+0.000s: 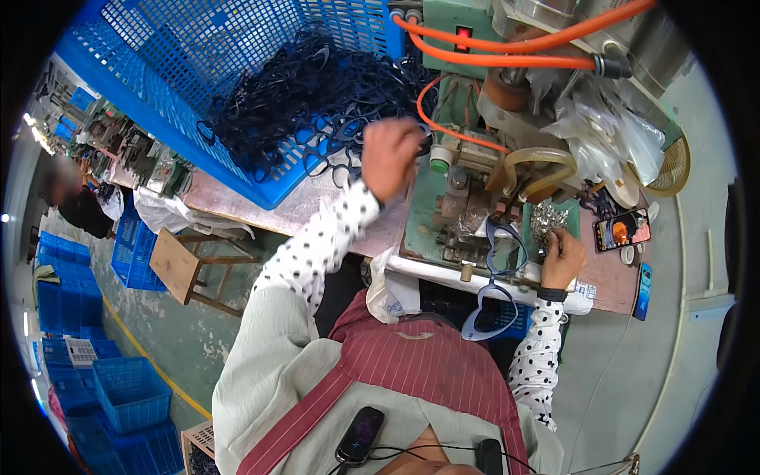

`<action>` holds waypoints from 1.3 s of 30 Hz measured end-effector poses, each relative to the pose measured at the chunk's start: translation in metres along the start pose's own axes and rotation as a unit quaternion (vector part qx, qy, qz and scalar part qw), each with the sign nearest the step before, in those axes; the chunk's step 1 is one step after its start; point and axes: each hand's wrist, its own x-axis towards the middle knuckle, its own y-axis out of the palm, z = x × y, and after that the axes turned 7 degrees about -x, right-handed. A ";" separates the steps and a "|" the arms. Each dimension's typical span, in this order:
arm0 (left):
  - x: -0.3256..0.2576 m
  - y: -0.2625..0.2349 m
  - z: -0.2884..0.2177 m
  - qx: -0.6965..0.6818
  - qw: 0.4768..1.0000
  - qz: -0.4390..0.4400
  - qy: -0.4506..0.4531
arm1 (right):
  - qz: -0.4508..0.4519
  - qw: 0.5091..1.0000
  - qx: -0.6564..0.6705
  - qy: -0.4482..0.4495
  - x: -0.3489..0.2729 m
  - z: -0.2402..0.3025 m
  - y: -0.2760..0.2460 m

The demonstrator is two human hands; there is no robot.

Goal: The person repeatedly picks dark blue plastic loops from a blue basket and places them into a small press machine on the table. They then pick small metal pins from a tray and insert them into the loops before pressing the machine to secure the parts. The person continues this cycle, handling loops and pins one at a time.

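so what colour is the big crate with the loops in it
Blue, a lattice-walled plastic crate; seen in the head view.

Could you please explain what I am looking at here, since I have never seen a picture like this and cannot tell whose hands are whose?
This is one picture from a wide fisheye camera worn on a person's head, looking down, so straight edges bend near the rim. The two arms in dotted sleeves are the wearer's own. The left hand reaches up to a tangled heap of dark loops spilling from a big blue basket on the worktable. The right hand rests at a pile of small shiny metal pieces, beside a green bench machine with orange hoses. Bluish heart-shaped frames hang at the machine's front edge. A phone with a lit screen lies on the table to the right. Whether either hand's fingers pinch anything is too small to tell.
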 end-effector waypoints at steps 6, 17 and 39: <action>-0.005 0.085 0.143 0.181 0.912 0.228 -0.289 | -0.062 0.998 0.014 0.004 0.001 0.000 0.010; -0.118 0.009 0.116 0.164 0.955 0.236 -0.072 | -0.055 0.995 0.040 0.068 0.000 0.009 0.002; -0.015 -0.049 -0.070 -0.141 0.989 -0.017 -0.041 | 0.158 0.883 0.418 0.145 0.051 0.134 -0.071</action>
